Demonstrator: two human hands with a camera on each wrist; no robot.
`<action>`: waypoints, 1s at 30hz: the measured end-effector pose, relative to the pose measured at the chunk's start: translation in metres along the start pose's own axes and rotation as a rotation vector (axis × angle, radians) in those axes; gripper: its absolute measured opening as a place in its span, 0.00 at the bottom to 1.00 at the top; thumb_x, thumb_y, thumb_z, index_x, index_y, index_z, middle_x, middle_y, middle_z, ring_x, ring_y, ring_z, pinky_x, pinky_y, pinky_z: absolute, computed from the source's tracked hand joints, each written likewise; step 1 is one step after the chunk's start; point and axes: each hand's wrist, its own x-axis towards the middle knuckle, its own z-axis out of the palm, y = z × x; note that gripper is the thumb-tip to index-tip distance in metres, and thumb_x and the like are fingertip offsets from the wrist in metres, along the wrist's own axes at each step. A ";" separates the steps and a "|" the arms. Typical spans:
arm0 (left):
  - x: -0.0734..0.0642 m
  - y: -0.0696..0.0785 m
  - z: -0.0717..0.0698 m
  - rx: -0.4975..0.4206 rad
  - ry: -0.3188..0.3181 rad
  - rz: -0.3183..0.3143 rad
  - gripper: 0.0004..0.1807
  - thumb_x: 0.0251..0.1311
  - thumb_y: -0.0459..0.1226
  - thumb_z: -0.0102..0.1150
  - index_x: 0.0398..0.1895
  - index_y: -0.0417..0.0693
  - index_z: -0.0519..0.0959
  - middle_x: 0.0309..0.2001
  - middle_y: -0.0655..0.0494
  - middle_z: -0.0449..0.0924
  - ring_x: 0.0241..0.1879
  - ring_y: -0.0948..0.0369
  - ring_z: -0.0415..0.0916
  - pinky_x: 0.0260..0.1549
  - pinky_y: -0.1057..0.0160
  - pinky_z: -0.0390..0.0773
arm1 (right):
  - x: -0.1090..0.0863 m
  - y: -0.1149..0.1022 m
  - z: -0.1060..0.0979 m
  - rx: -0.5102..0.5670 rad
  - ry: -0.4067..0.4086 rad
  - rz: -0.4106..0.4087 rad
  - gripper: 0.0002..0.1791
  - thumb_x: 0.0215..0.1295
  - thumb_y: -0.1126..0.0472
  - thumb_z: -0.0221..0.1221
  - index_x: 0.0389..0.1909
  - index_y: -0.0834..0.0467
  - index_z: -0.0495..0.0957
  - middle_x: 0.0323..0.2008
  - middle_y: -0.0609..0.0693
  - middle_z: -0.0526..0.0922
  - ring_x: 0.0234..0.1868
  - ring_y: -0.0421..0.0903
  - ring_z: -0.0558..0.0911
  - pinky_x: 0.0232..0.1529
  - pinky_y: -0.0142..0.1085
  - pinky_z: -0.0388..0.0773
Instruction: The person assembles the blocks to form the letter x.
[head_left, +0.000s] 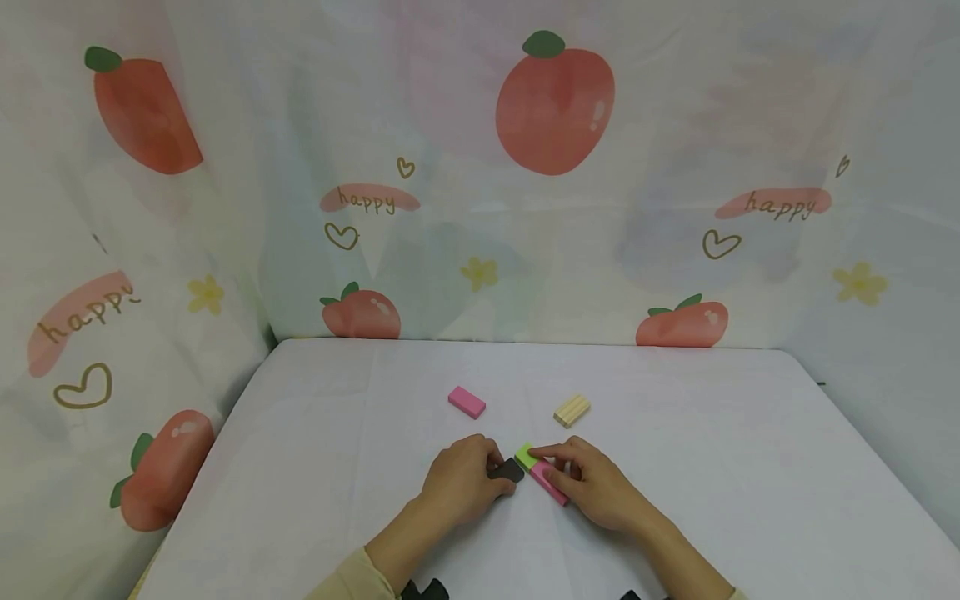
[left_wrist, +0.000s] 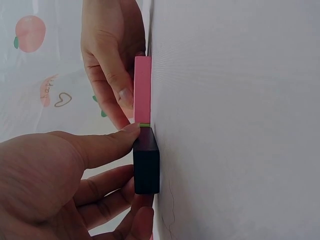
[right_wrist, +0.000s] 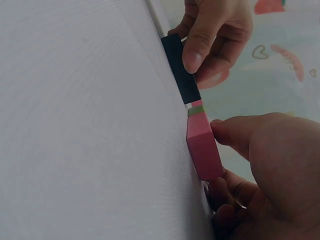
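Note:
Thumb and fingers of my left hand [head_left: 461,482] pinch a small black rectangular block [head_left: 507,471] low on the white table. In the left wrist view the dark end of this black block [left_wrist: 146,172] faces the camera. Right beside it in the head view lie a lime-green block [head_left: 524,456] and a pink block [head_left: 555,492], end to end in a slanting row. My right hand [head_left: 600,490] holds the pink block between thumb and fingers, its index finger reaching over the green block. Whether the black block touches the green one, I cannot tell.
Farther back on the white tabletop [head_left: 337,433] lie a second pink block [head_left: 467,402] and a cream ridged block [head_left: 572,411]. A printed cloth [head_left: 435,108] with fruit pictures hangs behind the table and down its left side.

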 end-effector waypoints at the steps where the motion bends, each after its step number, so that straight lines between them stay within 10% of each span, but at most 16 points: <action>1: 0.000 0.000 0.000 0.001 0.001 0.000 0.16 0.51 0.48 0.80 0.38 0.52 0.86 0.34 0.63 0.82 0.32 0.68 0.75 0.33 0.64 0.72 | 0.000 0.000 0.000 0.000 0.000 0.000 0.18 0.72 0.58 0.64 0.58 0.37 0.84 0.35 0.44 0.74 0.31 0.39 0.71 0.29 0.31 0.67; 30: 0.003 0.006 0.002 0.001 -0.004 -0.001 0.16 0.51 0.48 0.80 0.36 0.51 0.86 0.31 0.62 0.80 0.29 0.67 0.73 0.31 0.64 0.70 | -0.001 0.000 0.000 -0.004 0.006 -0.017 0.18 0.71 0.59 0.64 0.58 0.37 0.84 0.36 0.43 0.74 0.31 0.39 0.71 0.28 0.31 0.68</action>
